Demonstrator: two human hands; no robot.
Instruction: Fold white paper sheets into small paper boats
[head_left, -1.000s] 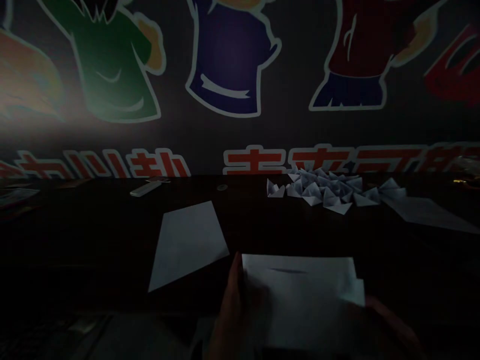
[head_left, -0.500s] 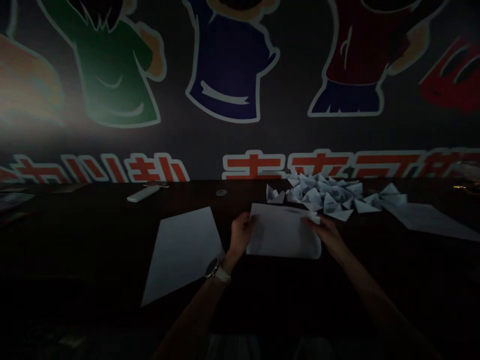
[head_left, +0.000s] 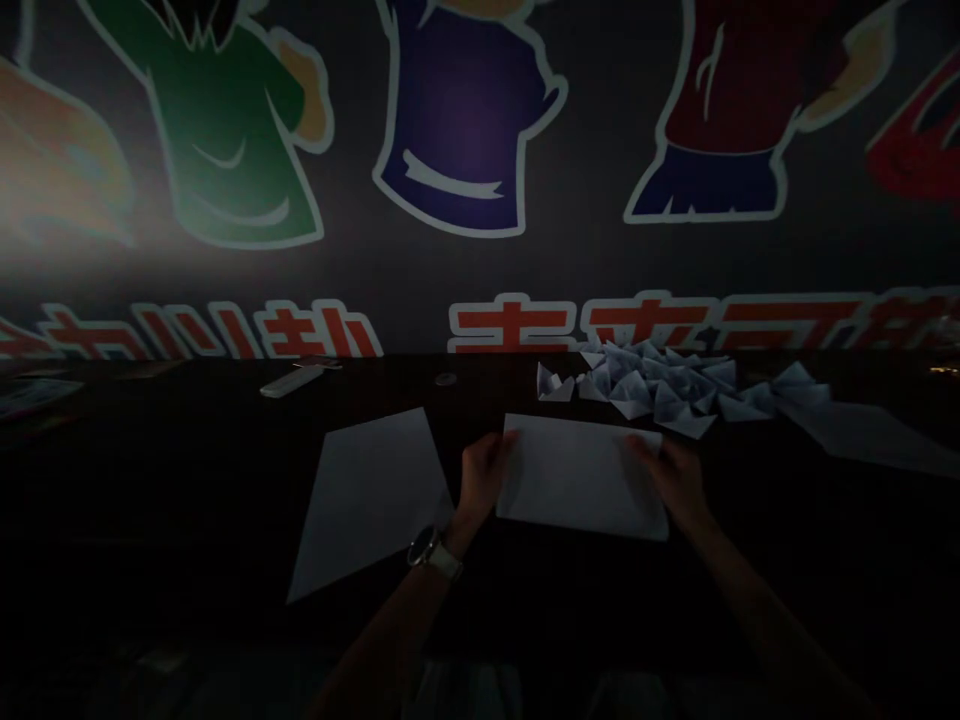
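Observation:
A white sheet of paper [head_left: 577, 480] is held by its two sides above the dark table, its face towards me. My left hand [head_left: 484, 475] pinches its upper left side, thumb on the front. On the opposite side my right hand [head_left: 679, 480] grips near the upper right corner, also with the thumb in front. The other fingers of both hands are hidden behind the paper or in shadow. A watch [head_left: 429, 550] with a pale strap is on my left wrist. Left of that wrist lies another white sheet [head_left: 367, 500], flat on the table.
Several folded paper boats [head_left: 652, 380] are heaped at the back right of the table [head_left: 187, 500]. A further sheet [head_left: 877, 435] lies beside them. At the back left is a white elongated object [head_left: 292, 381], and a small round thing [head_left: 446, 379] sits mid-back. A painted wall [head_left: 345, 270] rises behind.
The paper's lower edge, curled over before, now hangs flat and straight. My right hand has moved slightly right and down with its side of the paper. The view has shifted a little.

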